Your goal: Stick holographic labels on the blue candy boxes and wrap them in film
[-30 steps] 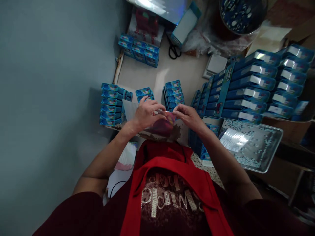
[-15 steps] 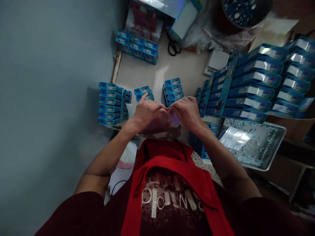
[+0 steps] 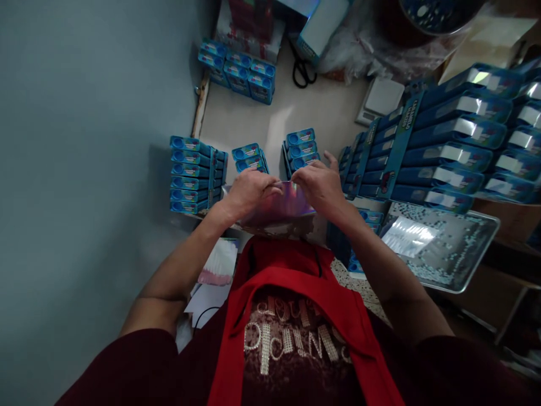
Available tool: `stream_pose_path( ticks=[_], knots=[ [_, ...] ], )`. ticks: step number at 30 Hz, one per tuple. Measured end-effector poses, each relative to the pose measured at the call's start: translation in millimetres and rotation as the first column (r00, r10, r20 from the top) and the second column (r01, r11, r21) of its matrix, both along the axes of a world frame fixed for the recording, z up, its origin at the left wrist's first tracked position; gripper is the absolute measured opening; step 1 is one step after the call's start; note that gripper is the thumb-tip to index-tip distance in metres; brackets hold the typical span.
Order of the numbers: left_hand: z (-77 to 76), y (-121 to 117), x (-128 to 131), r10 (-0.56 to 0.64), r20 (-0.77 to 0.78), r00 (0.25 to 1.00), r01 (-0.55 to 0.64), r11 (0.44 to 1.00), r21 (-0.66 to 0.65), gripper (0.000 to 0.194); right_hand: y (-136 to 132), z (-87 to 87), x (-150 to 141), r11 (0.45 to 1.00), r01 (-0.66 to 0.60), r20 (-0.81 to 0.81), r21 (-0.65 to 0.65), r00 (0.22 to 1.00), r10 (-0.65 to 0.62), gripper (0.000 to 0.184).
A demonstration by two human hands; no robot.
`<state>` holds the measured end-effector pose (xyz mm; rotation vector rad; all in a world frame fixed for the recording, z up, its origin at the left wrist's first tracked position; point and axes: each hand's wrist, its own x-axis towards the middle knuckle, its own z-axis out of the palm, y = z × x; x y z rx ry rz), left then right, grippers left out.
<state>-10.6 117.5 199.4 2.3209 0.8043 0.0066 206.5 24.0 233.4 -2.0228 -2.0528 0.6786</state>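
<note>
A thin, see-through plastic bag point(image 3: 279, 202) with a purple and pink sheen hangs between my hands at the table's near edge. My left hand point(image 3: 250, 192) pinches its upper edge from the left. On the right, thumb and forefinger of my right hand point(image 3: 320, 185) grip the same edge, other fingers raised. Just beyond my left hand stands a short stack of blue boxes point(image 3: 246, 152). Another small blue stack point(image 3: 301, 144) is right behind my right hand, partly covered by it.
Blue boxes banded together point(image 3: 186, 175) stand by the wall at left; a large banded pile point(image 3: 443, 146) fills the right. Farther back are more boxes point(image 3: 239, 73), black scissors point(image 3: 302, 72) and a white scale point(image 3: 384, 95). A clear tray point(image 3: 473, 248) with small pale pieces sits at lower right.
My hands stay on the plastic bag, and more of its shiny surface now shows between them. Fingers of my right hand have lifted outward. The view has shifted slightly.
</note>
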Motion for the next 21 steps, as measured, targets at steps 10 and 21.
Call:
stream_pose_path(
  ticks=[10, 21],
  knots=[
    [-7.8, 7.3, -13.7, -0.057, -0.057, 0.997, 0.046, 0.983, -0.176, 0.028, 4.5, -0.4, -22.4, 0.990, -0.142, -0.013, 0.015, 0.990, 0.142, 0.036],
    [5.3, -5.3, -36.7, 0.237, 0.118, 0.964, -0.229, 0.970, -0.077, 0.019, 4.3, -26.2, -9.9, 0.999, -0.025, -0.138, -0.042, 0.990, 0.019, 0.025]
  ],
)
